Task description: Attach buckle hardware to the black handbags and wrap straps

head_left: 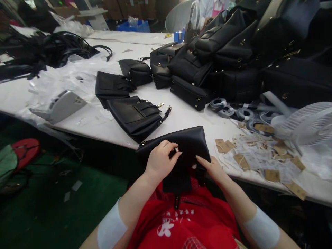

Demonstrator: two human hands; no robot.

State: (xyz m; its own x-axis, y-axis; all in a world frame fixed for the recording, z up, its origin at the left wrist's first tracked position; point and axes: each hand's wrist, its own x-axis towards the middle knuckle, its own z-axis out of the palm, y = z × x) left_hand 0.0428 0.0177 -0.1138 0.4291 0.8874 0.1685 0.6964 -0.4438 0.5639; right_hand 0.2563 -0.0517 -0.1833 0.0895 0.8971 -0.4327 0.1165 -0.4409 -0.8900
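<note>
A black handbag (192, 138) lies tilted between the table's front edge and my lap, its strap end with a metal buckle (176, 202) hanging over the red apron. My left hand (160, 159) is over the bag's dark face, with thumb and fingertips pinched around a small shiny piece (177, 149) showing a bit of red; its kind is too small to tell. At the bag's right edge, my right hand (214, 167) grips the bag, thumb on top and the other fingers hidden beneath.
Black bags (135, 116) lie just beyond, with a large pile of bags (228, 41) at the right back. Tags (272, 174), coiled straps (243, 113) and a white fan (308, 122) crowd the right. A grey tape dispenser (64, 105) and plastic wrap (70, 76) sit left.
</note>
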